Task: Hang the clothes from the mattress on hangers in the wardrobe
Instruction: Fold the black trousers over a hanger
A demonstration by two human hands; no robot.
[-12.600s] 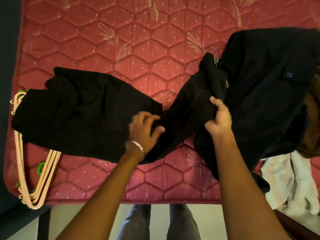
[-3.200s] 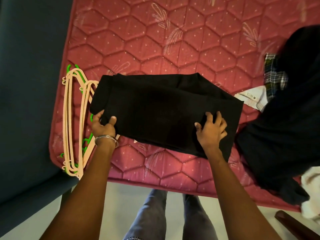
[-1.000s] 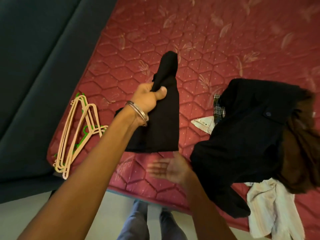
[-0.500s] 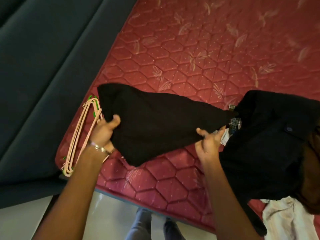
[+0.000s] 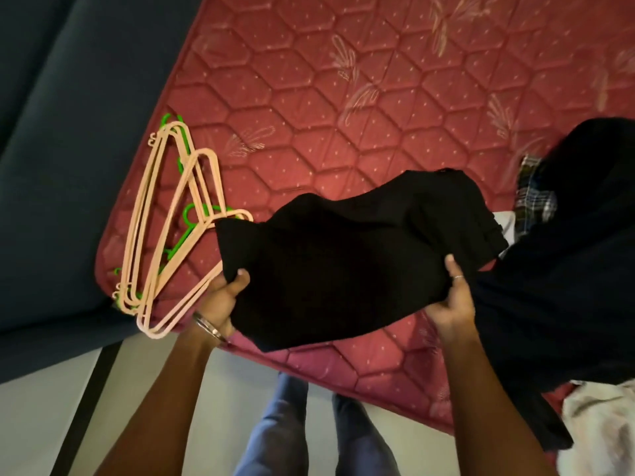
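Both hands grip a folded black garment point(image 5: 347, 262) over the mattress point(image 5: 343, 97) near its front edge. Left hand point(image 5: 223, 300) fingers curled on its left end, right hand point(image 5: 452, 300) on its right end. Hangers point(image 5: 165, 228) at front-left corner. Dark pile point(image 5: 577, 269) at right.

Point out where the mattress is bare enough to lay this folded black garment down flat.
Bare: the wide red mattress stretch beyond the folded black garment, between the hangers and the dark clothes pile. Crowded: the near left corner under the hangers, and the right side under the pile and the white cloth.
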